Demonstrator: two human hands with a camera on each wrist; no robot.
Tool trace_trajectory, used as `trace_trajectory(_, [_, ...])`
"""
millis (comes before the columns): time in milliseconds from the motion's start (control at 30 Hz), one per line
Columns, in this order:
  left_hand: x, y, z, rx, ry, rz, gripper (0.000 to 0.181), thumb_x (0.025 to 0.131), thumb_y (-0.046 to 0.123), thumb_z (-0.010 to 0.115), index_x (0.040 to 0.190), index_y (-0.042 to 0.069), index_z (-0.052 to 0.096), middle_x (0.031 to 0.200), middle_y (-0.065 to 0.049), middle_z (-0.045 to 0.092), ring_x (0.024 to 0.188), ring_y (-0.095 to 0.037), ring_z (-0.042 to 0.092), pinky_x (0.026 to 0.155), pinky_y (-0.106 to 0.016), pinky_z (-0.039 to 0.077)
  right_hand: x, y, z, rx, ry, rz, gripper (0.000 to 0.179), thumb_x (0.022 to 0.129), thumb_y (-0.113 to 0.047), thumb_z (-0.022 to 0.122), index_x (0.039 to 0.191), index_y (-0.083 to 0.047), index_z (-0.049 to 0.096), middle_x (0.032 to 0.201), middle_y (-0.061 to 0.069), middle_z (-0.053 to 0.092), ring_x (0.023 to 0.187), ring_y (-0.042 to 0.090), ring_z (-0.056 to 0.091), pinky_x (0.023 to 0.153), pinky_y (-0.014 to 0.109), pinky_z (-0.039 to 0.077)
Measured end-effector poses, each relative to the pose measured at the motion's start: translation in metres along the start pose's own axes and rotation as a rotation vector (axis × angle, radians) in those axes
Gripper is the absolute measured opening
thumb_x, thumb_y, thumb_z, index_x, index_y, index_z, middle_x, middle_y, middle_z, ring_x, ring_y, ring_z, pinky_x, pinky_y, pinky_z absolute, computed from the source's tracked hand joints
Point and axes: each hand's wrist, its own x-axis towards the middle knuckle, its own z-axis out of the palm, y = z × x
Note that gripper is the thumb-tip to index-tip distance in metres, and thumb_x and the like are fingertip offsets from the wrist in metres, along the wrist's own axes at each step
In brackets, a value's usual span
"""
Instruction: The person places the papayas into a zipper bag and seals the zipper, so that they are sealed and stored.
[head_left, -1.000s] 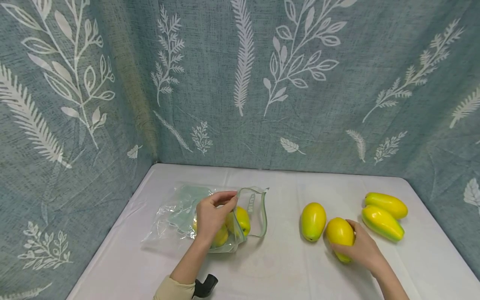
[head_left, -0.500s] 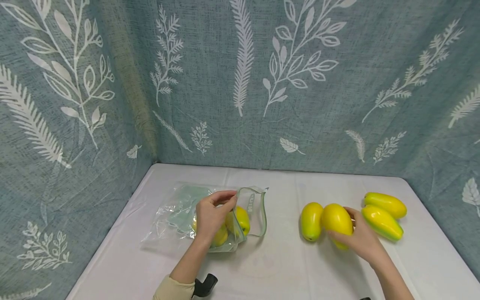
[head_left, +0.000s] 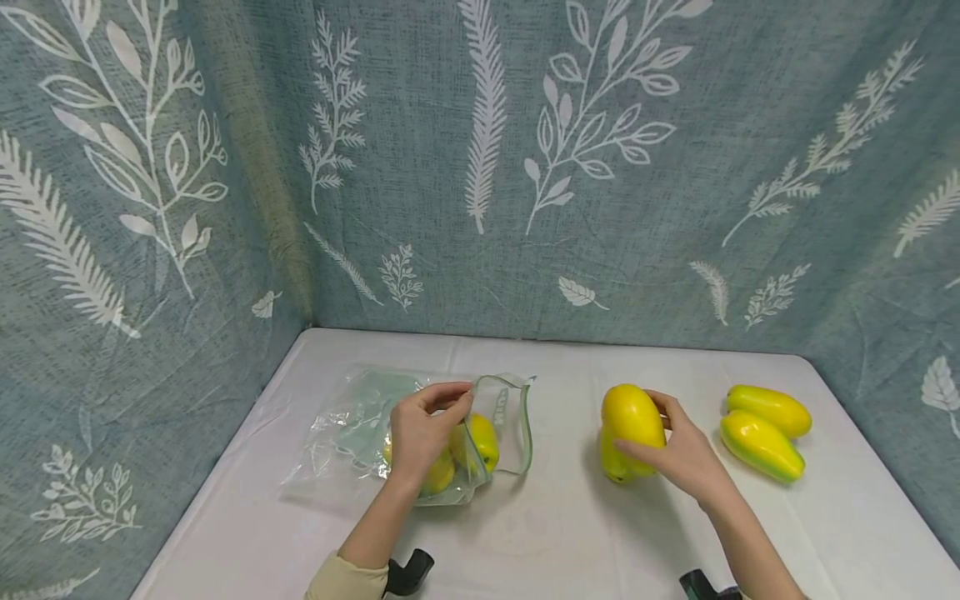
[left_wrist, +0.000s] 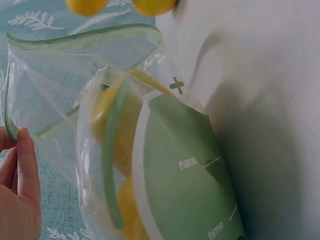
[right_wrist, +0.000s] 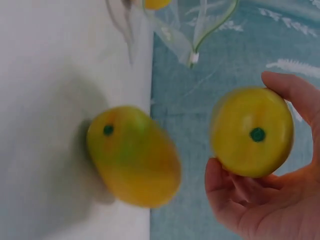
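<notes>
My left hand [head_left: 422, 431] pinches the rim of a clear zip bag [left_wrist: 175, 150] between thumb and fingertips, so its green-edged mouth gapes to the right. Several yellow mangoes [head_left: 483, 442] lie inside the bag, partly hidden behind the hand and the printed green panel. My right hand [head_left: 682, 450] grips a yellow mango [right_wrist: 252, 132] with the thumb on one side and fingers on the other, raised off the table. Below and behind it, another mango [right_wrist: 135, 157] rests on the table, mostly covered by the held one in the head view.
Two more yellow-green mangoes [head_left: 765, 446] lie side by side at the right of the white table [head_left: 555, 533]. A blue-green leaf-patterned curtain [head_left: 495, 275] stands behind the table and at both sides. Black wrist mounts [head_left: 410, 572] show near the front edge.
My right hand has lifted the mango from the table and carried it left, over the neighbouring mango. The left hand and bag have stayed in place.
</notes>
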Motion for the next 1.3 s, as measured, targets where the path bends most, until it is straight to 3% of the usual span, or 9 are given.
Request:
trace_trajectory(600, [0.000, -0.002, 0.000, -0.002, -0.008, 0.016, 0.012, 0.084, 0.017, 0.076, 0.095, 0.014, 0.078, 0.088, 0.002, 0.074, 0.082, -0.012, 0.066, 0.074, -0.027, 0.051, 0.025, -0.035, 0.056, 0.062, -0.026, -0.155, 0.083, 0.077, -0.039, 0.080, 0.146, -0.013, 0.040, 0.139, 0.013, 0.048, 0.122, 0.035, 0.047, 0.087, 0.051, 0.048])
trace_trajectory(967, [-0.002, 0.000, -0.001, -0.048, -0.005, 0.014, 0.014, 0.084, 0.016, 0.077, 0.097, 0.011, 0.078, 0.090, -0.001, 0.074, 0.082, -0.014, 0.066, 0.071, -0.022, 0.050, 0.030, -0.052, 0.090, 0.058, -0.057, -0.215, 0.079, 0.075, -0.042, 0.080, 0.141, -0.013, 0.046, 0.133, 0.005, 0.056, 0.113, 0.026, 0.054, 0.085, 0.045, 0.050])
trace_trajectory(1200, [-0.002, 0.003, 0.001, -0.061, -0.009, -0.004, 0.013, 0.084, 0.015, 0.077, 0.097, 0.010, 0.078, 0.090, -0.003, 0.074, 0.082, -0.015, 0.066, 0.069, -0.021, 0.050, 0.033, -0.064, 0.106, 0.114, -0.081, -0.234, 0.079, 0.077, -0.041, 0.080, 0.142, -0.011, 0.046, 0.137, 0.007, 0.053, 0.119, 0.028, 0.053, 0.089, 0.046, 0.050])
trace_trajectory(1300, [-0.003, 0.011, 0.001, -0.053, -0.007, -0.020, 0.013, 0.085, 0.010, 0.075, 0.097, 0.006, 0.077, 0.091, -0.006, 0.074, 0.083, -0.018, 0.067, 0.069, -0.020, 0.050, 0.034, -0.067, 0.110, 0.149, -0.102, -0.247, 0.079, 0.078, -0.043, 0.080, 0.142, -0.011, 0.045, 0.141, 0.008, 0.050, 0.121, 0.030, 0.051, 0.091, 0.046, 0.050])
